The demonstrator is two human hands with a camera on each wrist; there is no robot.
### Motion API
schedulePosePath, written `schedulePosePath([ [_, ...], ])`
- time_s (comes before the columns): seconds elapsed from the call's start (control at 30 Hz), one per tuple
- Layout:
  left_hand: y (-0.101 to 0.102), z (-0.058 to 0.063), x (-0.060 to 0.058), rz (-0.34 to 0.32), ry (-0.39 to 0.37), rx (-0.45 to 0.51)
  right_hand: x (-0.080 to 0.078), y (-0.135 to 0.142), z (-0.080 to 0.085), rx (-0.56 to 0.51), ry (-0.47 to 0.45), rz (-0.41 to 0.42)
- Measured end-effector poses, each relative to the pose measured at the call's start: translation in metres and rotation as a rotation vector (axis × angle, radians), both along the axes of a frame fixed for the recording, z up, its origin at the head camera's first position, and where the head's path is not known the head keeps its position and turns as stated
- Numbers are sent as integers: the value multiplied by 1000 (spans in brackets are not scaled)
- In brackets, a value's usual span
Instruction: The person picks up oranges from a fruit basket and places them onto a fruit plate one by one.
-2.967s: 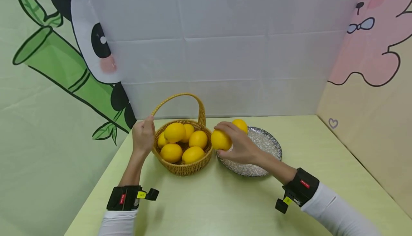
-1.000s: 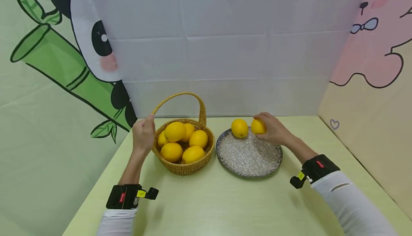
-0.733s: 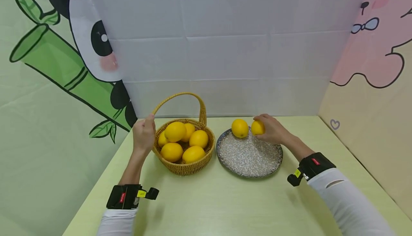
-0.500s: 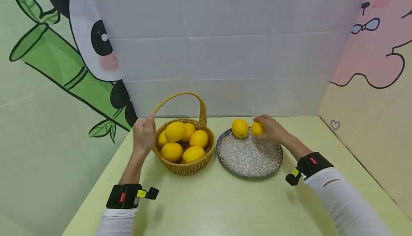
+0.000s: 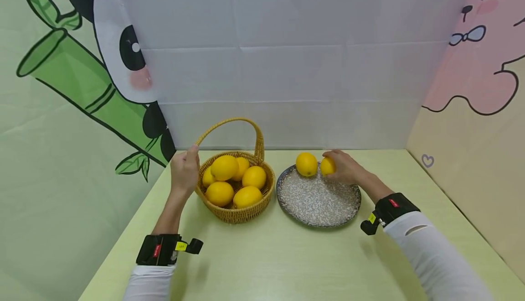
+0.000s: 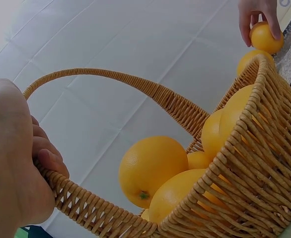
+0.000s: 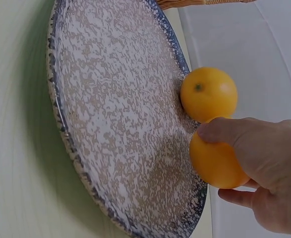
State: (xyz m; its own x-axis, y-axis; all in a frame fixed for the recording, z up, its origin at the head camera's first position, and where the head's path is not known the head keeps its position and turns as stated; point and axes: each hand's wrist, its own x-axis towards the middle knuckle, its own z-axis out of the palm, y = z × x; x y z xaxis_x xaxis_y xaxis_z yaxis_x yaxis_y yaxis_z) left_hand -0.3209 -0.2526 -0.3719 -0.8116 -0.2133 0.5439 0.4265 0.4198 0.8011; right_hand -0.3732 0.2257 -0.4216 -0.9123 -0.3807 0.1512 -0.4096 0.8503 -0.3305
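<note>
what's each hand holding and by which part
The left hand grips the basket by its handle; the right hand holds a yellow fruit around its sides.

- I see a bare left hand (image 5: 184, 171) and a bare right hand (image 5: 344, 168) on my feed.
- Nearer the table's (image 5: 262, 264) left edge, I have a white left sleeve (image 5: 149, 282) below a black left cuff (image 5: 147, 250).
- Opposite, I see a white right sleeve (image 5: 436, 255), with a short slit or crease, and a black right cuff (image 5: 404, 206).
- Each cuff carries a red tag, a yellow label and a small black block; I can't read the lettering.
</note>
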Motion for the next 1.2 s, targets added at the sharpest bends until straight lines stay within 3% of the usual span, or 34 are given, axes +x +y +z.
schedulePosePath([
  [0.37, -1, -1, 0, -5, 0, -2, -4, 0, -10, -13, -12, 8],
  [1.0, -1, 0, 0, -8, -1, 1, -5, -2, -13, 11, 0, -10],
  [1.2, 2, 7, 5, -7, -21, 8, -5, -2, -14, 15, -4, -18],
])
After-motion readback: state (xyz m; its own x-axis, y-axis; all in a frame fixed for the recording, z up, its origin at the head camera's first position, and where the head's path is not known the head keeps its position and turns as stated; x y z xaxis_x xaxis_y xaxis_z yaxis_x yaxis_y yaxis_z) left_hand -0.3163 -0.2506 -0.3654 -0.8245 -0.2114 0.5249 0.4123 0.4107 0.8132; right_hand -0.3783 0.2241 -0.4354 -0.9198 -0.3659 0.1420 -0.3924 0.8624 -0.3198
